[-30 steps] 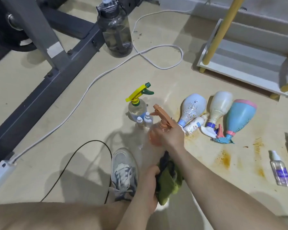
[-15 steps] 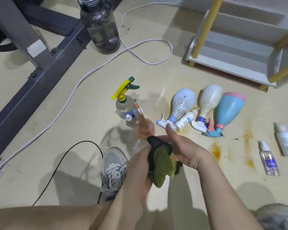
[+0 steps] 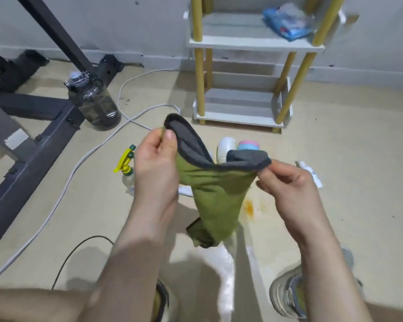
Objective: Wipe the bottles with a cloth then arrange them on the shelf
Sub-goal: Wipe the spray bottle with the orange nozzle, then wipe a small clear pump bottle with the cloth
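While the cloth (image 3: pixel 211 194) hides most bottles (image 3: pixel 227 147) on the floor (image 3: pixel 347 163), left hand (image 3: pixel 154 166) and right hand (image 3: pixel 289 184) each pinch its grey hem; green body hangs mid-air before the shelf (image 3: pixel 242 45).

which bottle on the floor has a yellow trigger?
The clear spray bottle peeking out left of the left hand. The white bottle and blue bottle behind the cloth show no trigger; the dark jug has a cap.

Dark water jug (image 3: pixel 96 105) standing on the floor (image 3: pixel 347 182) beside a grey metal frame (image 3: pixel 44 135). White cable (image 3: pixel 107 138) looping past the jug, black cable (image 3: pixel 96 237) nearer. Orange stain (image 3: pixel 249 206) farther right. Grey shoe (image 3: pixel 289 296) at bottom right.
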Demonstrator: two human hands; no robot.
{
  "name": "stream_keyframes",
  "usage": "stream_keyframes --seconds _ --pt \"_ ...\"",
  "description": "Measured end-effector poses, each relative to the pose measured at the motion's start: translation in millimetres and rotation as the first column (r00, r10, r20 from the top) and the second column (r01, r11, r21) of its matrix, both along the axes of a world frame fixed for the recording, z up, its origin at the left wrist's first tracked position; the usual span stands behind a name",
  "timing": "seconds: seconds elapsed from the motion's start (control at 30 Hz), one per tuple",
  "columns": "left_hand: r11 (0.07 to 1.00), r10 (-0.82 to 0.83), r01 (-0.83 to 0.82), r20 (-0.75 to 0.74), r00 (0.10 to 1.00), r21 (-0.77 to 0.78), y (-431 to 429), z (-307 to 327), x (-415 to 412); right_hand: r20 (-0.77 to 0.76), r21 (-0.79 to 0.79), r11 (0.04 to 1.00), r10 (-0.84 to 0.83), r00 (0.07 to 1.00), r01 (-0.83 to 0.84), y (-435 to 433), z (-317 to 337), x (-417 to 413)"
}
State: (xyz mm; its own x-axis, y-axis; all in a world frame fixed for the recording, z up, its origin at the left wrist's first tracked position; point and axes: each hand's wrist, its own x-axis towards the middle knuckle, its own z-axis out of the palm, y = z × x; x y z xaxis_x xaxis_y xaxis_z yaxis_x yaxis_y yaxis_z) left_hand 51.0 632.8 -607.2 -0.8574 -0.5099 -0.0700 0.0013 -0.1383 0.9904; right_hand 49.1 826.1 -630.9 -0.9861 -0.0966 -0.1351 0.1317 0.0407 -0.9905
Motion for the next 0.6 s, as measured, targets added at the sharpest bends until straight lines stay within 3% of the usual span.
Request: stream_keyframes --seconds 0.1,0.17,0.23,0.3,0.33,0.4,0.47,0.53,0.6 --pt "0.981 0.001 0.016 -0.088 0.996 0.192 18 37 -4 -0.037 -0.185 0.933 -0.319 0.947 0.307 33 20 12" --pt "0.989 -0.045 0.067 -0.165 0.985 0.134 32 53 -5 0.007 -0.299 0.853 -0.447 0.895 0.428 52 33 12" --pt "0.996 -0.087 0.084 -0.188 0.978 -0.023 42 56 -8 0.025 -0.278 0.843 -0.474 0.880 0.461 68 41 4" --pt "0.953 -0.128 0.095 -0.098 0.987 -0.286 43 40 -14 0.033 -0.124 0.888 -0.442 0.896 0.443 81 37 -5" --pt "0.894 -0.150 0.142 0.013 0.989 -0.424 42 24 -18 0.044 -0.020 0.904 -0.425 0.904 0.426 86 30 -8" --pt "0.787 -0.133 0.276 0.285 0.949 -0.552 41 -13 -22 0.098 0.128 0.903 -0.423 0.901 0.410 96 12 -11" --pt "0.790 -0.158 0.390 0.457 0.875 -0.473 39 -50 -26 0.245 0.058 0.921 -0.388 0.888 0.386 101 -10 -14" --pt "0.836 -0.356 0.516 0.533 0.768 -0.186 38 -74 -31 0.416 -0.031 0.911 -0.361 0.834 0.410 103 -33 -18" --pt "0.751 -0.573 0.656 0.569 0.590 0.076 44 -89 -36 0.479 0.111 0.866 -0.477 0.737 0.488 109 -64 -27"
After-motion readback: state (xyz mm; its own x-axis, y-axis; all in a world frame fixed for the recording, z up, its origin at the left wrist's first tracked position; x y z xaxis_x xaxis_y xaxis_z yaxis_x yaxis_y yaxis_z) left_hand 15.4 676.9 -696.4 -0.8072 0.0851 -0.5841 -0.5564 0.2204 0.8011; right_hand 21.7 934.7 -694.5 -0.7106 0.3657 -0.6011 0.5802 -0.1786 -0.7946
